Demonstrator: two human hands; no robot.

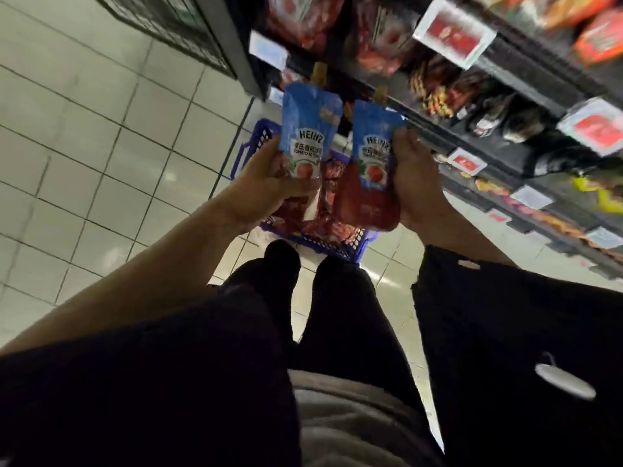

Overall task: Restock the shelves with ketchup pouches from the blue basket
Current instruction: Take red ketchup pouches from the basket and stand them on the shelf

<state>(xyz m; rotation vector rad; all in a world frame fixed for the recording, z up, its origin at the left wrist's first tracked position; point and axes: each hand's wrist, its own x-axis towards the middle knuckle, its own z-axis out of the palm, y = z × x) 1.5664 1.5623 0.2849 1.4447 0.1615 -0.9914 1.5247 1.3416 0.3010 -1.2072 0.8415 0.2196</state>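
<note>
Both arms reach forward and down from the body, forearms converging over the floor. The left arm is bare along its length; the right arm wears a dark sleeve [505, 332] to the wrist. The left hand [266, 190] curls around the lower part of one ketchup pouch [308, 136], thumb across its front near the tomato picture, fingers hidden behind. The right hand [416, 183] grips a second ketchup pouch [369, 163] along its right edge, fingertips wrapping over the top corner. Both pouches stand roughly upright with their spouts pointing away from the person, side by side and just apart, blue at the top and red at the bottom, with a Heinz label facing the camera.

Directly beneath the hands the blue basket [333, 246] sits on the floor, its rim showing below and to the left of the pouches; more red pouches [332, 197] lie inside it. The person's dark trouser legs stand just behind the basket.

The floor [84, 146] is pale square tile with dark grout lines, filling the left half of the view. Along the right runs a dark shelf unit [505, 79] with several tiers, stocked with red and dark packets that are too blurred to read, and white-and-red price tags [455, 32] clipped to the shelf edges. At upper left is a dark wire rack [168, 21].
</note>
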